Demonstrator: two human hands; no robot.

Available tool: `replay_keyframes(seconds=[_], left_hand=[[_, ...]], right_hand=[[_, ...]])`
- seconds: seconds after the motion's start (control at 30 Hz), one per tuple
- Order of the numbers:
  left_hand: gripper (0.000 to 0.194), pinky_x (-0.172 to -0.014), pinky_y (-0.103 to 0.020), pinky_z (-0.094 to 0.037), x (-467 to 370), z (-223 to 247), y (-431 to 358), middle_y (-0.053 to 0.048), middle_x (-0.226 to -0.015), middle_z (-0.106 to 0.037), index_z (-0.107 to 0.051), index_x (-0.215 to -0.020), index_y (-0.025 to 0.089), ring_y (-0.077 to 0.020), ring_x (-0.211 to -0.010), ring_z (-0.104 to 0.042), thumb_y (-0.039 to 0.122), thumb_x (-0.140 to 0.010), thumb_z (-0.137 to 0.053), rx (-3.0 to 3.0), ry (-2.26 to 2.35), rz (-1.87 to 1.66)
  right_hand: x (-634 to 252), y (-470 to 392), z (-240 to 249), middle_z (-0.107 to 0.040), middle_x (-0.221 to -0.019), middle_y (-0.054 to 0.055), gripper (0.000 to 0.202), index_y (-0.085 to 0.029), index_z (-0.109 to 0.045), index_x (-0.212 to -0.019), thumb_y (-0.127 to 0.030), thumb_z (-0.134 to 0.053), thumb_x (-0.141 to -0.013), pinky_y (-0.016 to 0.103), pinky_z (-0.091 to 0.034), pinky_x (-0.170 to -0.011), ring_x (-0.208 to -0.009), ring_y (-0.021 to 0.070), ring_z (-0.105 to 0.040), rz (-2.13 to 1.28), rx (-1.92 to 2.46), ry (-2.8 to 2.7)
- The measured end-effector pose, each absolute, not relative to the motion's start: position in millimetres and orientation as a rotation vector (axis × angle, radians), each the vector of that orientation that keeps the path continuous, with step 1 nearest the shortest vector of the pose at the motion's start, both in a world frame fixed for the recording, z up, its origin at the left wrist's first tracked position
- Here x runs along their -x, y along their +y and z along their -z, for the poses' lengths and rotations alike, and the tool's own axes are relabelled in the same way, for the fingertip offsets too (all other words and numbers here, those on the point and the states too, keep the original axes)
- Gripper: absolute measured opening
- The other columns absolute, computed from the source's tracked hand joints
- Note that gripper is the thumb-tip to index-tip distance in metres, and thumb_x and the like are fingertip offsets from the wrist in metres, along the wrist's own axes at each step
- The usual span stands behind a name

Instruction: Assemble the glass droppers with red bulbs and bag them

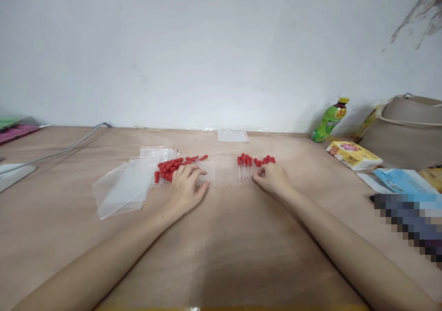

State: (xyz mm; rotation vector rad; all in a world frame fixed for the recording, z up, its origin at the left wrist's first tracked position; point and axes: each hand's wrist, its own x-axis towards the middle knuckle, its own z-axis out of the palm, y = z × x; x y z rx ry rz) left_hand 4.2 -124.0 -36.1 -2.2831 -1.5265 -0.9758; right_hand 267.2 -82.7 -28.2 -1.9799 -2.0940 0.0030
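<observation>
A row of thin clear dropper tubes [224,173] lies side by side on the table between my hands. At its right end, several droppers [245,163] have red rubber bulbs on their far ends. My left hand [186,189] rests at the left end of the row, thumb and index finger apart, fingertips touching the outer tubes. Just behind it is a pile of loose red bulbs [169,166]. My right hand [274,178] is closed, thumb and fingers pinched on a dropper beside the row. More red bulbs [267,159] show behind its fingers, which partly hide the tubes there.
Clear plastic bags [124,189] lie left of the bulbs, and another small bag [233,136] is by the wall. At right are a green bottle [328,122], a yellow tissue pack [354,155], a grey bag [404,133] and blue packaging [404,181]. A cable [69,146] crosses the left.
</observation>
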Motion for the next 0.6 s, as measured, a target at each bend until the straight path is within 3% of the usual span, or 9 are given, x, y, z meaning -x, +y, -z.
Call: replay_keyframes(seconds=[0.27, 0.47, 0.6], left_hand=[[0.022, -0.083, -0.044, -0.033, 5, 0, -58, -0.010, -0.093, -0.060, -0.062, -0.088, 0.018, -0.0301, -0.097, -0.049, 0.034, -0.078, -0.052, 2.340, -1.783, 0.560], [0.021, -0.081, -0.039, -0.036, -10, 0, -7, -0.010, -0.088, -0.064, -0.062, -0.085, 0.016, -0.0277, -0.089, -0.055, 0.030, -0.069, -0.062, 2.463, -1.852, 0.365], [0.015, -0.079, -0.039, -0.037, -18, 5, 2, -0.007, -0.074, -0.064, -0.063, -0.079, 0.016, -0.0253, -0.078, -0.058, 0.021, -0.065, -0.064, 2.479, -1.889, 0.361]], right_hand=[[-264, -79, 40, -0.062, -0.076, 0.016, 0.023, -0.014, -0.062, -0.066, -0.027, -0.045, -0.074, 0.041, -0.038, -0.070, -0.085, 0.0299, -0.056, 0.100, 2.055, -2.060], [-269, -82, 30, -0.062, -0.083, 0.017, 0.025, -0.012, -0.056, -0.078, -0.028, -0.037, -0.080, 0.042, -0.037, -0.074, -0.081, 0.0275, -0.057, 0.002, 2.034, -1.942], [-266, -88, 32, -0.062, -0.080, 0.012, 0.022, -0.013, -0.049, -0.090, -0.025, -0.031, -0.085, 0.038, -0.037, -0.075, -0.075, 0.0227, -0.057, -0.071, 1.722, -1.894]])
